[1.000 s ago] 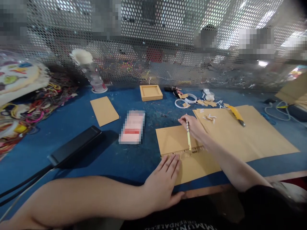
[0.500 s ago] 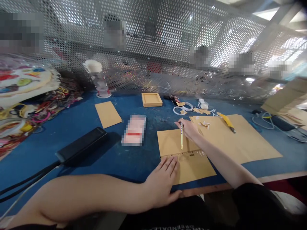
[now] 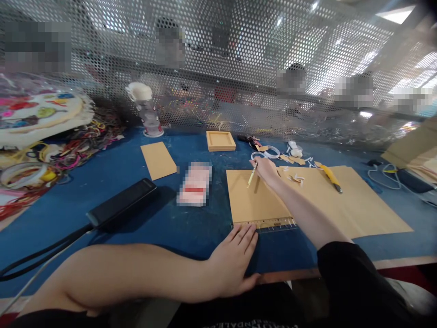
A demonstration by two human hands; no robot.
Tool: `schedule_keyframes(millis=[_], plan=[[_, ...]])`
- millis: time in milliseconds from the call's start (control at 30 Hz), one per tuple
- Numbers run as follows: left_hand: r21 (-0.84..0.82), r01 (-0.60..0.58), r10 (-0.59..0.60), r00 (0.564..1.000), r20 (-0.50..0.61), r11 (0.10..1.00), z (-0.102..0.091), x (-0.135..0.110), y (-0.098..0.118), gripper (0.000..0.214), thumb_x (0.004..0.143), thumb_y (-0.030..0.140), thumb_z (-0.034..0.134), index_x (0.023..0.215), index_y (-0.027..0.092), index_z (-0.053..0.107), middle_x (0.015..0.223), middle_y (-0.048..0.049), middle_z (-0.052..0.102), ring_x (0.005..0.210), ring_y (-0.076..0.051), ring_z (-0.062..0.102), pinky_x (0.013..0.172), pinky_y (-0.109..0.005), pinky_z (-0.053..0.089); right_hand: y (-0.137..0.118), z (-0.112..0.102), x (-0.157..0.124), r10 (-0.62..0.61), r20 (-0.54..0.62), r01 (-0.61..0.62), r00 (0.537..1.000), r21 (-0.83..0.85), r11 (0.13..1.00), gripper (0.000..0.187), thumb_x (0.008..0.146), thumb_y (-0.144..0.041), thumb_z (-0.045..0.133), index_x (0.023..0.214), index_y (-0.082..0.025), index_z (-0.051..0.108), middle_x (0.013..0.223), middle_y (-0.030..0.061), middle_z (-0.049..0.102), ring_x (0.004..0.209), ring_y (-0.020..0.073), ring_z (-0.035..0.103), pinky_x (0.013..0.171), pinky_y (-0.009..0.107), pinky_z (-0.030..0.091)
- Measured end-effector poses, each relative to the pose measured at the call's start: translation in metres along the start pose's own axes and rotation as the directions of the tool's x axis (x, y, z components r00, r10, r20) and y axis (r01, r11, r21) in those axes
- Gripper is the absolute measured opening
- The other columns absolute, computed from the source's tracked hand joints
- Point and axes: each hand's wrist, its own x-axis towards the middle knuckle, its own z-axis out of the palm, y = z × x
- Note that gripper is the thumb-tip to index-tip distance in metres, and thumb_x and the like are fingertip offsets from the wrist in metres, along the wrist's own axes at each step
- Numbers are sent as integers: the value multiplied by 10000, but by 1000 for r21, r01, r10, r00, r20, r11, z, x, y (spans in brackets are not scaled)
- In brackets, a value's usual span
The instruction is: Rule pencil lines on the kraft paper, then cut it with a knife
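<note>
My left hand [image 3: 234, 257] lies flat with its fingers stretched out, the fingertips pressing on the left part of a clear ruler [image 3: 275, 224]. The ruler lies along the near edge of a brown cardboard sheet [image 3: 254, 200]. In my right hand [image 3: 268, 171] is a slim striped pencil [image 3: 251, 177], pointing down and tilted toward the left above the sheet's far part. Whether its lower end touches the cardboard I cannot tell. My right forearm covers the sheet's right side.
A larger cardboard piece [image 3: 351, 205] bears a yellow utility knife [image 3: 331, 177] and paper scraps. Around them are a phone [image 3: 195, 184], a black power strip [image 3: 123, 205], a small cardboard piece [image 3: 160, 161], a shallow box [image 3: 221, 141] and a cup [image 3: 150, 116]. Perforated metal panels [image 3: 246, 59] stand behind.
The cardboard sheet has slid away from me, so the ruler is now at its near edge rather than across its middle. The pencil in my right hand has tilted.
</note>
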Motion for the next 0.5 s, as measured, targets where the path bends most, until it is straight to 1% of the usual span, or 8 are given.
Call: schedule_keyframes(millis=[167, 233, 300, 333, 367, 400, 467, 500], plan=[[-15, 0, 0, 1000, 14, 1000, -1, 0, -1, 755, 964, 549, 327, 1460, -20, 303, 1547, -229, 218, 1449, -314, 172, 1186, -436, 110, -3, -5, -1, -15, -23, 16, 1000, 25, 1000, 303, 963, -381, 487, 1033, -156, 679, 974, 166, 708, 933, 294, 623, 734, 322, 409], [-24, 1, 0, 1000, 21, 1000, -2, 1, -1, 752, 965, 547, 327, 1462, -17, 300, 1550, -226, 215, 1451, -312, 162, 1188, -432, 98, -4, -12, -8, -38, -51, 40, 998, 46, 998, 305, 962, -400, 495, 1050, -166, 669, 997, 153, 704, 969, 282, 612, 754, 315, 408], [-35, 3, -2, 1000, 29, 999, -2, 1, 0, 752, 968, 548, 321, 1466, -14, 290, 1555, -222, 202, 1455, -311, 145, 1189, -428, 87, -6, -19, -22, -67, -61, 76, 996, 143, 987, 353, 980, -457, 440, 1045, -193, 666, 941, 107, 710, 900, 246, 626, 721, 295, 416], [-41, 5, -4, 999, 32, 999, -2, 1, 0, 751, 970, 547, 315, 1470, -13, 283, 1557, -221, 194, 1456, -310, 137, 1190, -427, 82, -8, -22, -33, -83, -52, 94, 995, 295, 951, 382, 980, -482, 423, 1011, -197, 675, 869, 85, 706, 825, 226, 631, 681, 284, 419], [-48, 7, -5, 999, 36, 999, -2, 0, 0, 748, 974, 544, 310, 1474, -12, 273, 1560, -219, 187, 1458, -308, 129, 1190, -424, 78, -11, -24, -46, -114, -16, 108, 993, 465, 878, 416, 977, -506, 410, 955, -196, 686, 788, 66, 689, 743, 204, 622, 647, 275, 422], [-54, 8, -6, 999, 40, 998, -2, 0, 0, 744, 978, 539, 305, 1478, -10, 263, 1562, -216, 180, 1459, -306, 122, 1191, -421, 73, -16, -25, -60, -134, 41, 83, 990, 605, 792, 459, 972, -532, 394, 891, -194, 694, 703, 48, 658, 655, 183, 597, 603, 269, 418], [-70, 9, -6, 999, 47, 998, -2, 0, 1, 731, 986, 528, 295, 1485, -3, 248, 1565, -212, 170, 1460, -299, 115, 1191, -412, 68, -27, -27, -92, -204, 158, -5, 966, 803, 596, 508, 965, -542, 379, 796, -179, 691, 593, 25, 593, 552, 156, 545, 542, 262, 415], [-76, 8, -5, 999, 49, 997, -2, 0, 1, 722, 991, 520, 289, 1488, -1, 242, 1566, -211, 167, 1461, -296, 112, 1191, -409, 66, -33, -27, -107, -243, 186, -33, 952, 853, 521, 477, 957, -519, 405, 785, -176, 688, 588, 19, 586, 539, 148, 538, 530, 259, 415]])
